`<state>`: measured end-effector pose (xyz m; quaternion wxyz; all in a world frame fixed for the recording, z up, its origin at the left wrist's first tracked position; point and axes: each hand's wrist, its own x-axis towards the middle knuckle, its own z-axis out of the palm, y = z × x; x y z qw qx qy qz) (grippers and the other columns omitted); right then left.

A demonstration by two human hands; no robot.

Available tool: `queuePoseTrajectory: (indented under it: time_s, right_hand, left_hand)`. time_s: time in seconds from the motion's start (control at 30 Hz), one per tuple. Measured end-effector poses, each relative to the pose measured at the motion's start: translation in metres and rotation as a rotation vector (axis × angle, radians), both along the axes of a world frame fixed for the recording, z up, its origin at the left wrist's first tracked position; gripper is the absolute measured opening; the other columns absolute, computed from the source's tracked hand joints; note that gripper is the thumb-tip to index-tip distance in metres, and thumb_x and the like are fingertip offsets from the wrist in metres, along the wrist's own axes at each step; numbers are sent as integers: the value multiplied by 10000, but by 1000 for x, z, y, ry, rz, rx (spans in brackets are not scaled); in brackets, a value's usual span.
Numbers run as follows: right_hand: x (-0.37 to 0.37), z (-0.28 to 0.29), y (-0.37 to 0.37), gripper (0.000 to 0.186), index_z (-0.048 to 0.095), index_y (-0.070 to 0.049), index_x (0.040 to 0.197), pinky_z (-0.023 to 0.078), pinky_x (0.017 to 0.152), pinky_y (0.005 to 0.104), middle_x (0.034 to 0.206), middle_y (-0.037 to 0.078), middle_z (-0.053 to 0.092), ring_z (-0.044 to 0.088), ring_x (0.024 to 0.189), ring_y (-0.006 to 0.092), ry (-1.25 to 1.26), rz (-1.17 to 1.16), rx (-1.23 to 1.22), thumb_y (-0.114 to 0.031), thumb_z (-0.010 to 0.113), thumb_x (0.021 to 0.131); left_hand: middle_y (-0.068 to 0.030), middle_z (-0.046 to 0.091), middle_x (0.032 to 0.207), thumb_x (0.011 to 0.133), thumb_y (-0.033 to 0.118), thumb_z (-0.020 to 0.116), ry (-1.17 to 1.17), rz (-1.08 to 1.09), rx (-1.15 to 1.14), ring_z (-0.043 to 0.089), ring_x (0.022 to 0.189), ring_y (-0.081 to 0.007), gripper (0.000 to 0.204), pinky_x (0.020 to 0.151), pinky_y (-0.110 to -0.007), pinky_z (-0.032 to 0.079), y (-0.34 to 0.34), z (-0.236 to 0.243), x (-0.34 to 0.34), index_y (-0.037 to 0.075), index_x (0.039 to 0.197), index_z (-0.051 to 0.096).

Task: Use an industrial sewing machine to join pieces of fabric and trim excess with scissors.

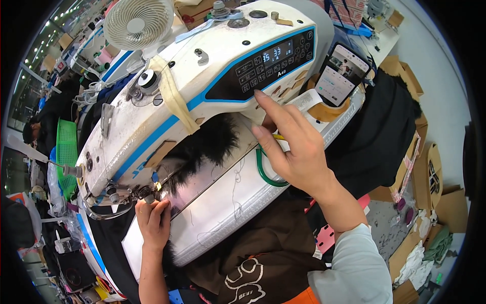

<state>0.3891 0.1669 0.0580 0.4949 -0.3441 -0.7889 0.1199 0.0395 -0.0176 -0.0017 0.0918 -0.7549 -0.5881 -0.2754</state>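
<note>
The right hand is partly open, index finger stretched out to the lower edge of a dark control panel, thumb spread apart from it and the other fingers bent. It appears to hold nothing; whether the fingertip presses or only hovers is too close to tell. The left hand is mostly closed, its fingers bent and bunched just beside the needle end of a white sewing machine. Whether it pinches anything cannot be told, because the fingers hide the spot.

Next to the left hand, a piece of black furry cloth lies beneath the machine's arm, on the white counter, reaching toward the lit needle end. The work looks under way: the cloth is already in place at the machine and not yet taken out. No finished seam shows, so how much is stitched and how much is left cannot be judged.

Just beside the right hand is a green ring. Loose threads lie on the counter, nearer the person. Farther out, a lit phone leans to the right of the panel, a spool sits on the machine, a round fan stands behind it, and cardboard boxes crowd the far right.
</note>
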Motion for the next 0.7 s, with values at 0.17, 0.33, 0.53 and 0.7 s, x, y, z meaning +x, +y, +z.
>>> queuePoseTrajectory:
  time_s: [0.17,0.33,0.53,0.7]
  right_hand:
    - [0,-1,2,610,635,-15,1532,562,715,318,895,90,664,669,773,191,-5,-6,8,-12,816,949]
    - [1,0,3,668,601,-19,1570,555,703,317,869,90,656,658,755,189,3,-5,0,-11,822,940]
    - [4,0,5,702,572,-18,1599,559,694,321,856,92,651,646,734,189,0,-7,5,-12,820,942]
    - [7,-2,7,732,550,-15,1613,564,701,321,856,95,662,651,731,193,35,-27,-16,-21,827,936]
  left_hand:
    - [-103,660,992,864,-68,820,15,-5,7,614,930,-317,254,814,-409,481,0,0,0,45,1079,747]
    - [-106,661,998,868,-66,816,3,2,-3,618,938,-320,260,821,-414,488,-1,-2,-2,48,1090,746]
    - [-108,662,1001,873,-66,812,15,9,-12,618,941,-318,258,822,-409,487,-1,-3,-2,44,1096,745]
    - [-110,665,1003,871,-73,810,8,10,-12,623,950,-319,249,828,-407,494,-1,-1,0,39,1085,747]
